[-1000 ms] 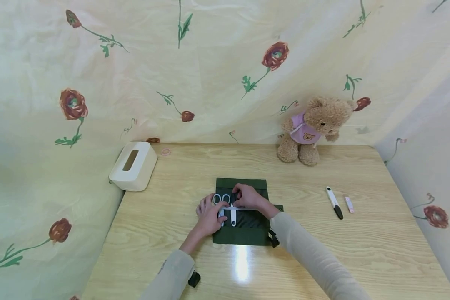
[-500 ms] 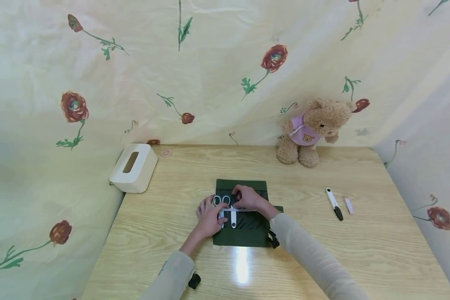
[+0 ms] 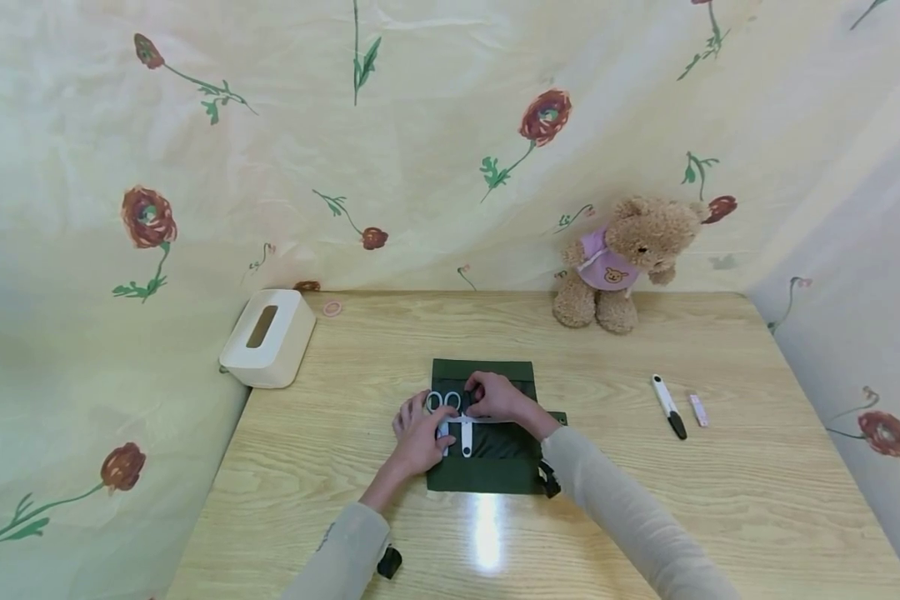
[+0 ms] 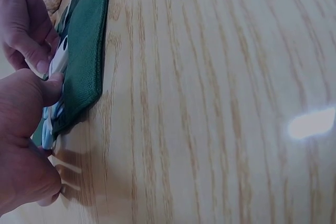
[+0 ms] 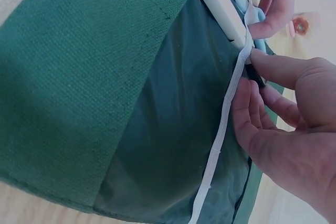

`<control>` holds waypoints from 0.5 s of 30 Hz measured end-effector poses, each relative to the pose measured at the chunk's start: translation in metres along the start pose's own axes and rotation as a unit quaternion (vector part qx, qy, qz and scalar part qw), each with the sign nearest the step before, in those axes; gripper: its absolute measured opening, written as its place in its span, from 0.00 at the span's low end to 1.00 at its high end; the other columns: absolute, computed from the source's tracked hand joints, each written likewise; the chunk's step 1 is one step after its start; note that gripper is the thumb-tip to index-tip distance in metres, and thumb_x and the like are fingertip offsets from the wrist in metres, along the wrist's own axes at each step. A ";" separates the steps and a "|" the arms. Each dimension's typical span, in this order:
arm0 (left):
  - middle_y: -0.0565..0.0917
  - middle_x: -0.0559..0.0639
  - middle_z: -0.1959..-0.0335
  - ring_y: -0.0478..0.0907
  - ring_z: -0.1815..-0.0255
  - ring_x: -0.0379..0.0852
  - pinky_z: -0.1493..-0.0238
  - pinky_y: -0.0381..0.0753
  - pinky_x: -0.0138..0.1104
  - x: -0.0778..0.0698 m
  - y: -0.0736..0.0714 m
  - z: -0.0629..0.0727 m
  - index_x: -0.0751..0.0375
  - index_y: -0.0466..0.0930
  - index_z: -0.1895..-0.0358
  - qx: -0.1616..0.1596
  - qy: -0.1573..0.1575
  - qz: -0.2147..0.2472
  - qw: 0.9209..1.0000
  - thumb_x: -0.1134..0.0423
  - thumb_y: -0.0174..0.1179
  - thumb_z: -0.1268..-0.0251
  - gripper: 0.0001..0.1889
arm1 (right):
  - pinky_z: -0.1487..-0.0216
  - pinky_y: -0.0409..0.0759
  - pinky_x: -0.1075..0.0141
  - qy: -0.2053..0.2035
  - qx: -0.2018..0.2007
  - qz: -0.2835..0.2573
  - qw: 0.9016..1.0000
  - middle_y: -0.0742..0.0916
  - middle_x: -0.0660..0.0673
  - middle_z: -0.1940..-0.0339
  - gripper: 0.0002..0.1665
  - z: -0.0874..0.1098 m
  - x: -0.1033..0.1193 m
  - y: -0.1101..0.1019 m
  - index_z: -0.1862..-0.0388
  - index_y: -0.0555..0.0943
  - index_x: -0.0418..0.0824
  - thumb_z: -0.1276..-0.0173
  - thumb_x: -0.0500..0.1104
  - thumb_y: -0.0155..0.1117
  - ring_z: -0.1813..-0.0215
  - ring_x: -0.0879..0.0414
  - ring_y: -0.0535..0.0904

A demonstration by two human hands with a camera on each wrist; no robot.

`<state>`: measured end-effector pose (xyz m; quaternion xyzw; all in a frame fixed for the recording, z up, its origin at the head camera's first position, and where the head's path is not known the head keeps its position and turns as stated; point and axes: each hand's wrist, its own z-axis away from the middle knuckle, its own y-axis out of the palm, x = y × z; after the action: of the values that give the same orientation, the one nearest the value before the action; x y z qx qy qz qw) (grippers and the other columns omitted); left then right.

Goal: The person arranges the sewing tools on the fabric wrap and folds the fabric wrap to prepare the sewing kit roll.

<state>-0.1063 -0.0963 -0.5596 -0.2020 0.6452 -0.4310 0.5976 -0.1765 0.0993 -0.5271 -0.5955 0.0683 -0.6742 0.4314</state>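
A dark green fabric pouch [image 3: 483,478] lies unfolded on the table, a white elastic band [image 5: 211,163] running across it. White-ringed scissors [image 3: 452,392] sit at its left side, partly covered by my left hand [image 3: 418,435]. That hand's thumb and index finger pinch the scissors by the band, its other fingers over the pouch's left edge. Beside the scissors, a slim white tool [image 3: 467,439] with a black end [image 5: 255,75] passes under the band; its exact kind is unclear. My right hand [image 3: 497,397] pinches the tool near that black end, fingertips touching the band.
To the right lie a similar white-and-black tool [image 3: 669,407] and a small pink-and-white stick-shaped item [image 3: 698,410]. A teddy bear [image 3: 603,267] sits at the back right. At the back left stand a white tissue box [image 3: 288,350] and a pink ring [image 3: 332,308].
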 end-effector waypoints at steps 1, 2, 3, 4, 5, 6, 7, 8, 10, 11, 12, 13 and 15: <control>0.49 0.68 0.25 0.44 0.28 0.69 0.37 0.47 0.66 -0.001 0.000 -0.001 0.46 0.79 0.43 0.001 0.002 0.001 1.000 0.61 0.66 0.34 0.17 | 0.65 0.72 0.62 -0.002 -0.006 -0.002 1.000 0.79 0.45 0.66 0.19 0.002 -0.002 -0.001 0.49 0.78 0.34 0.37 0.35 0.72 0.65 0.52 0.74; 0.50 0.68 0.25 0.44 0.28 0.69 0.37 0.47 0.66 -0.002 0.001 -0.001 0.47 0.79 0.43 0.000 0.004 0.002 1.000 0.61 0.66 0.34 0.17 | 0.65 0.72 0.63 -0.007 -0.012 -0.005 1.000 0.79 0.45 0.66 0.18 0.004 -0.005 -0.002 0.49 0.78 0.34 0.36 0.35 0.71 0.66 0.53 0.74; 0.49 0.68 0.25 0.43 0.28 0.69 0.37 0.47 0.66 -0.002 0.001 -0.001 0.47 0.79 0.43 0.001 0.004 0.003 1.000 0.61 0.66 0.34 0.17 | 0.66 0.72 0.63 -0.013 -0.020 -0.008 1.000 0.79 0.45 0.66 0.17 0.006 -0.008 -0.004 0.49 0.79 0.33 0.35 0.36 0.70 0.66 0.54 0.74; 0.50 0.68 0.25 0.44 0.29 0.70 0.38 0.47 0.66 -0.003 0.001 -0.001 0.47 0.79 0.43 -0.002 0.006 0.004 1.000 0.62 0.66 0.34 0.17 | 0.66 0.73 0.63 -0.021 -0.029 -0.012 0.999 0.79 0.45 0.67 0.16 0.008 -0.010 -0.005 0.49 0.79 0.33 0.34 0.36 0.69 0.67 0.54 0.74; 0.50 0.68 0.25 0.44 0.28 0.69 0.37 0.47 0.66 -0.003 0.001 -0.001 0.47 0.79 0.43 -0.004 0.005 0.003 1.000 0.62 0.67 0.34 0.17 | 0.67 0.74 0.63 -0.029 -0.039 -0.016 0.999 0.80 0.45 0.67 0.15 0.010 -0.013 -0.008 0.50 0.79 0.32 0.34 0.36 0.68 0.68 0.55 0.75; 0.51 0.68 0.25 0.44 0.29 0.70 0.38 0.47 0.66 -0.003 0.001 -0.001 0.47 0.79 0.44 -0.010 0.006 0.002 1.000 0.62 0.67 0.35 0.17 | 0.67 0.74 0.63 -0.035 -0.048 -0.022 0.998 0.80 0.45 0.67 0.15 0.013 -0.016 -0.011 0.50 0.79 0.32 0.33 0.36 0.68 0.68 0.55 0.75; 0.52 0.68 0.25 0.45 0.29 0.69 0.38 0.48 0.66 -0.003 0.001 0.000 0.47 0.80 0.44 -0.015 0.005 0.002 1.000 0.62 0.67 0.35 0.17 | 0.68 0.75 0.64 -0.045 -0.058 -0.029 0.997 0.80 0.45 0.67 0.15 0.016 -0.020 -0.014 0.50 0.79 0.31 0.33 0.35 0.67 0.69 0.55 0.76; 0.52 0.68 0.26 0.45 0.28 0.69 0.38 0.47 0.66 -0.003 0.001 0.001 0.47 0.80 0.44 -0.018 0.004 0.000 1.000 0.62 0.67 0.35 0.17 | 0.68 0.76 0.64 -0.056 -0.068 -0.035 0.995 0.81 0.44 0.67 0.14 0.019 -0.024 -0.019 0.50 0.79 0.30 0.32 0.35 0.67 0.69 0.55 0.77; 0.53 0.69 0.26 0.45 0.29 0.70 0.38 0.48 0.66 -0.002 0.002 0.002 0.48 0.80 0.45 -0.028 0.008 0.001 1.000 0.63 0.68 0.36 0.17 | 0.69 0.78 0.62 -0.069 -0.093 -0.049 0.992 0.82 0.43 0.66 0.14 0.029 -0.034 -0.030 0.50 0.79 0.27 0.32 0.34 0.66 0.69 0.54 0.78; 0.54 0.69 0.26 0.45 0.29 0.70 0.39 0.48 0.66 -0.002 0.002 0.002 0.48 0.80 0.45 -0.030 0.011 0.002 0.999 0.63 0.68 0.36 0.17 | 0.68 0.79 0.63 -0.076 -0.108 -0.050 0.990 0.82 0.42 0.66 0.14 0.035 -0.040 -0.037 0.50 0.79 0.27 0.32 0.34 0.65 0.68 0.53 0.79; 0.54 0.70 0.27 0.45 0.29 0.70 0.39 0.48 0.67 -0.002 0.003 0.003 0.49 0.80 0.45 -0.031 0.015 0.002 0.999 0.63 0.68 0.36 0.17 | 0.67 0.79 0.62 -0.079 -0.123 -0.052 0.988 0.83 0.41 0.65 0.14 0.041 -0.048 -0.045 0.50 0.79 0.26 0.31 0.33 0.65 0.68 0.52 0.80; 0.54 0.70 0.27 0.45 0.29 0.70 0.39 0.47 0.67 -0.001 0.004 0.003 0.49 0.80 0.45 -0.031 0.018 0.005 0.999 0.63 0.68 0.36 0.17 | 0.67 0.79 0.62 -0.081 -0.138 -0.052 0.986 0.83 0.40 0.65 0.14 0.048 -0.056 -0.054 0.50 0.79 0.25 0.31 0.32 0.64 0.67 0.51 0.80; 0.54 0.70 0.27 0.45 0.29 0.70 0.40 0.48 0.67 -0.001 0.005 0.003 0.49 0.80 0.44 -0.033 0.027 0.004 0.999 0.63 0.68 0.36 0.18 | 0.67 0.79 0.63 -0.071 -0.169 -0.053 0.982 0.84 0.37 0.64 0.14 0.064 -0.074 -0.073 0.50 0.78 0.23 0.31 0.32 0.63 0.65 0.48 0.81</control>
<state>-0.1022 -0.0932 -0.5629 -0.2072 0.6756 -0.4121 0.5751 -0.1632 0.2206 -0.5202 -0.7093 0.1186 -0.6307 0.2917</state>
